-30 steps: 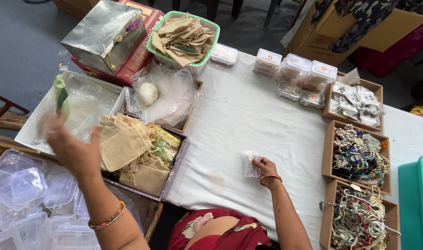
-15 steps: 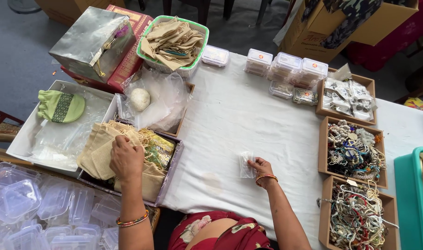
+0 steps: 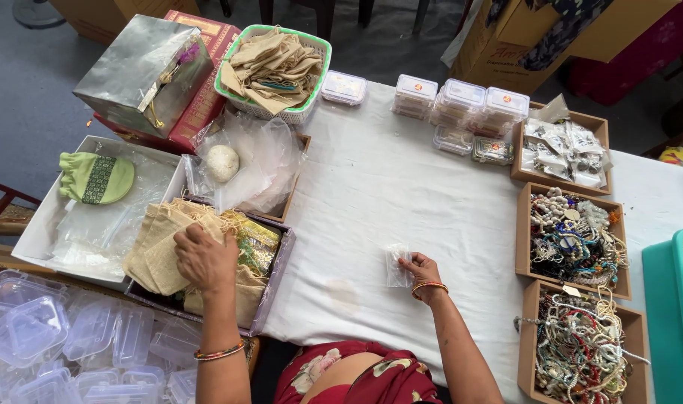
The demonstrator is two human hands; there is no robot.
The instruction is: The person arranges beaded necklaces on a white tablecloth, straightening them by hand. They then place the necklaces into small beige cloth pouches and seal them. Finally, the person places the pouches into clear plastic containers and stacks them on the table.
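My left hand [image 3: 204, 258] rests palm down on a pile of beige cloth pouches [image 3: 162, 243] in a purple-edged box [image 3: 275, 280] at my left, fingers curled onto one pouch. My right hand [image 3: 422, 271] pinches a small clear plastic bag [image 3: 397, 263] lying on the white tablecloth [image 3: 401, 179]. A green drawstring pouch [image 3: 96, 177] lies in a white tray [image 3: 35, 232] further left.
Brown trays of beaded jewellery [image 3: 573, 239] and packets [image 3: 564, 150] line the right side. Clear lidded boxes [image 3: 461, 105] stand at the far edge, beside a green basket of beige pouches [image 3: 274, 67]. Empty clear boxes [image 3: 50, 344] pile at lower left. A silver box [image 3: 143, 67] sits at upper left.
My left hand dropped the green pouch into the white tray, then came down onto the beige pouches. My right hand and the clear bag stayed put.
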